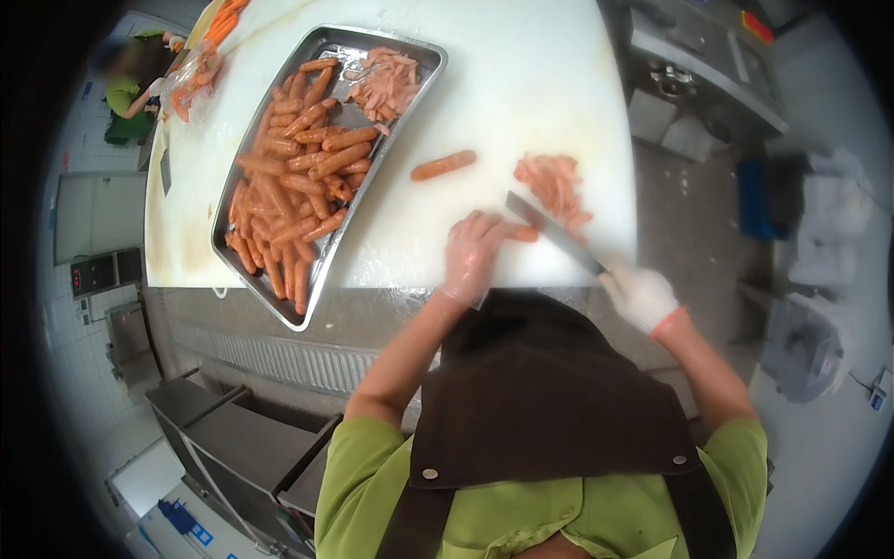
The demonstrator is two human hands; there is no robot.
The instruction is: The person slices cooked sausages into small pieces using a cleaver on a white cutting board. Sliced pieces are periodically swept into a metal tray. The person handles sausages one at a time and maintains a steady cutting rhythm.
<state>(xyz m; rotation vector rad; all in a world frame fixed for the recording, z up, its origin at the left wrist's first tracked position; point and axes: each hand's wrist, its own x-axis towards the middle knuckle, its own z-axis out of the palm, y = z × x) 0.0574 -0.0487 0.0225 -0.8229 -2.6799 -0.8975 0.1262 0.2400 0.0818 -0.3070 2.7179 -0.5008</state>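
Note:
My left hand (476, 253), in a clear plastic glove, presses a sausage (522, 233) onto the white cutting surface (391, 237). In a white knit glove with a red cuff, my right hand (641, 296) grips a knife (559, 236), its broad blade slanting up and left past the sausage's right end. Thin sausage slices (553, 183) lie in a loose pile just beyond the blade. One whole sausage (443, 165) rests apart, farther up the surface. To the left, a metal tray (370, 178) holds several whole sausages (300, 161) and a heap of slices (385, 80) in its upper right corner.
The tray's lower corner overhangs the near table edge. Carrots (225, 19) and a plastic bag of orange-red food (194, 80) are at the far left, beside a co-worker (133, 73). A second blade (165, 171) lies near the left edge. A metal counter (705, 56) stands at right.

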